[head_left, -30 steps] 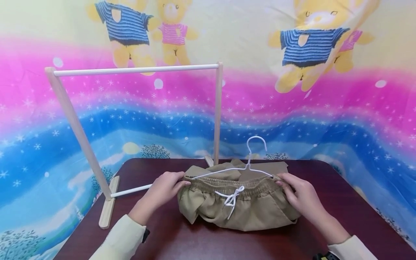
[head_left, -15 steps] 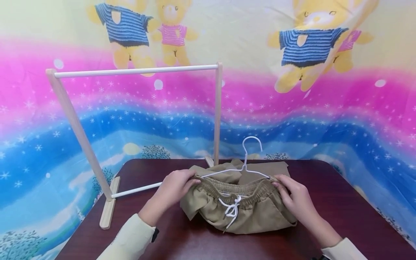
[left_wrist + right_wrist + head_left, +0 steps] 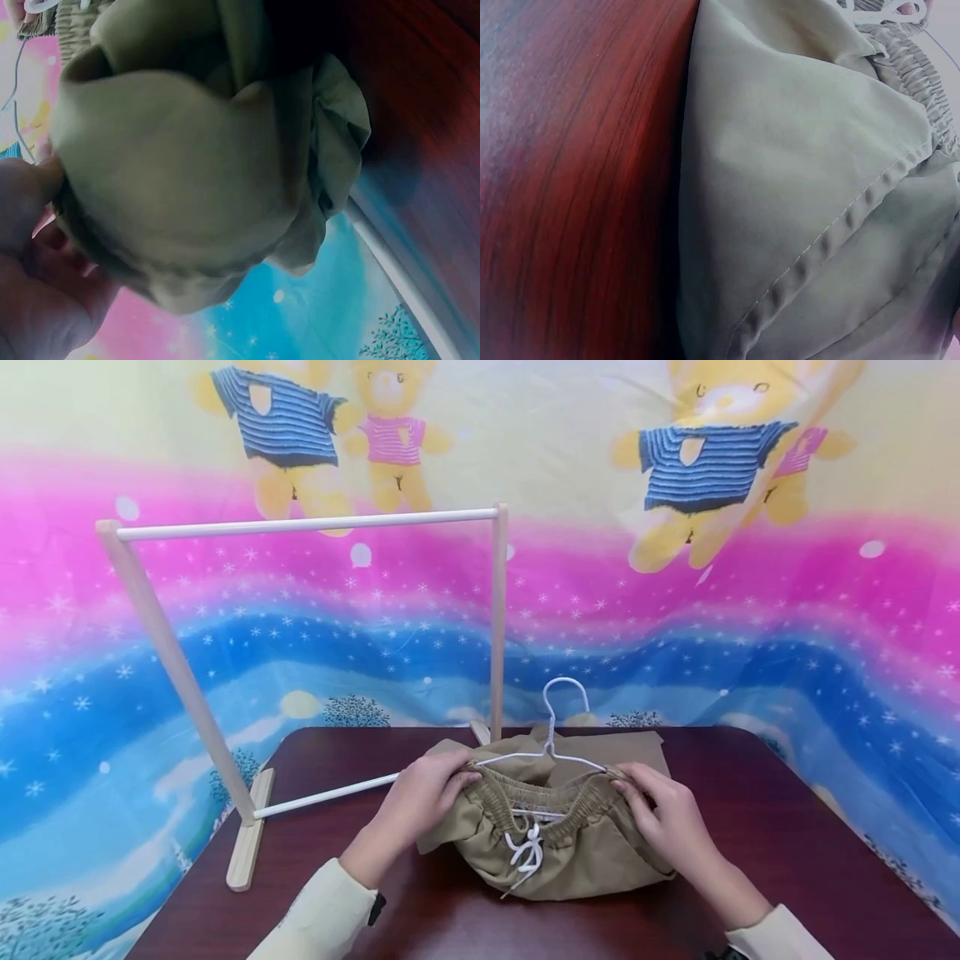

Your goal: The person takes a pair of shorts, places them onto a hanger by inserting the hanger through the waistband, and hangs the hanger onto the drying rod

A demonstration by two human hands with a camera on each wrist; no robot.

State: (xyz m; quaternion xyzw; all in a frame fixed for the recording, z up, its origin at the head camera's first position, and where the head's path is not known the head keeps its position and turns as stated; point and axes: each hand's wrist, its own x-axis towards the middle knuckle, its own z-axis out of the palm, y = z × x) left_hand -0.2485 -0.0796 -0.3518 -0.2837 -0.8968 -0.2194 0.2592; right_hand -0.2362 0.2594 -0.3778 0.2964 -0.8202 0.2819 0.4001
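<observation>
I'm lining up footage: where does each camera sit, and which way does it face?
Head: on the head, facing forward and down at the khaki garment, hanger, rack and table; left hand, right hand and sleeves show.
Left wrist: on that wrist, turned sideways, facing the khaki garment close up; left hand at left edge.
Right wrist: on that wrist, facing the khaki garment and table; at most slivers of hand show.
Both wrist views share the khaki garment and table.

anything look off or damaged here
Nothing stands out as damaged or spilled. The khaki pants are bunched and their elastic waistband dips in front, but with the left hand and right hand gripping its sides, that seems ordinary.
</observation>
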